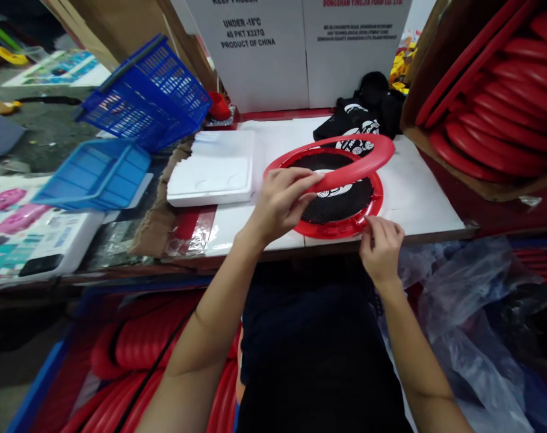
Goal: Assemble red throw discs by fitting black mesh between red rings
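My left hand (284,201) grips the near edge of a loose red plastic ring (367,159), which is tilted up over a second red ring (331,230) lying flat on the white tabletop (417,192). Black mesh (340,201) with a white print is stretched across the lower ring. My right hand (381,243) pinches the lower ring's front rim, fingers pressed together on it.
A white foam tray (214,168) lies left of the rings. Blue plastic baskets (142,99) sit further left. Black printed mesh pieces (363,114) are piled behind. A cardboard box of red rings (494,102) stands at right; more red rings (133,361) fill a bin below.
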A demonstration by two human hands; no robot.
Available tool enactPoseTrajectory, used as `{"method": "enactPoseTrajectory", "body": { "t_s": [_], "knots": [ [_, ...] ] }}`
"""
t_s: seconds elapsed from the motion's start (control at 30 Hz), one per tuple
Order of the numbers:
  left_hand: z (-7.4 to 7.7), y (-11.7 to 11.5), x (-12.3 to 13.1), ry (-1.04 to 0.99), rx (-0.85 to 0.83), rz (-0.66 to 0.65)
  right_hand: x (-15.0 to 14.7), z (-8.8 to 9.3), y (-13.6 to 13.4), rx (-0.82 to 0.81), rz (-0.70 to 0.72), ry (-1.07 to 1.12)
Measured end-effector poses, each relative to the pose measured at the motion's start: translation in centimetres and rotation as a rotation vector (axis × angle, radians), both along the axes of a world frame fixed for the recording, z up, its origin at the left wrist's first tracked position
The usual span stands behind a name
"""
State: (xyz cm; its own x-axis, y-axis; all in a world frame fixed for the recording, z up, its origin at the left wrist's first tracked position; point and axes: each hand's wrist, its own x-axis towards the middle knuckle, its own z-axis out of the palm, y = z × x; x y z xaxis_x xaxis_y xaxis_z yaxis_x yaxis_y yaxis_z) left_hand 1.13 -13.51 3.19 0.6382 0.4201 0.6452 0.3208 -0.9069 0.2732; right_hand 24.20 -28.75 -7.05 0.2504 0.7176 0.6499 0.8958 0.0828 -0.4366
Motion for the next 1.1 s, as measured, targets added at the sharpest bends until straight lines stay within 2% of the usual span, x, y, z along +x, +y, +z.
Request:
{"method": "enactPoseTrajectory", "body": {
  "t_s": [0.1, 0.2, 0.3, 0.4, 0.5, 0.57, 0.73, 0.9, 1.0, 1.1],
  "knots": [
    [-2.4, 0.7, 0.5, 0.126, 0.058, -0.027, 2.1, 2.7, 1.7, -0.061, 0.111, -0.032],
    [-5.1, 0.5, 0.8, 0.141, 0.089, 0.001, 3.8, 4.8, 3.9, -0.102, 0.246, -0.149],
    [-6.2, -0.5, 0.3, 0.123, 0.131, 0.114, 4.2, 5.6, 5.3, -0.137, 0.273, -0.279],
    [-5.8, -1.6, -0.4, 0.164, 0.13, 0.191, 3.5, 5.4, 5.6, -0.198, 0.316, -0.369],
    [-5.3, -2.1, -0.6, 0.223, 0.068, 0.189, 2.8, 4.7, 5.7, -0.262, 0.396, -0.372],
    [-5.3, -2.0, -0.4, 0.218, 0.031, 0.196, 2.7, 4.3, 5.9, -0.269, 0.396, -0.349],
    [-5.3, -1.1, 0.3, 0.181, -0.156, 0.156, 3.4, 3.9, 6.5, -0.225, 0.442, -0.355],
    [-4.0, -0.5, 0.6, 0.213, -0.378, 0.113, 4.7, 3.8, 6.7, -0.204, 0.522, -0.41],
    [-3.5, -0.6, 0.9, 0.18, -0.435, 0.119, 5.5, 3.3, 6.9, -0.152, 0.534, -0.457],
    [-3.7, -1.0, 1.5, 0.108, -0.462, 0.068, 6.0, 2.9, 7.2, -0.084, 0.471, -0.524]
  ]
}}
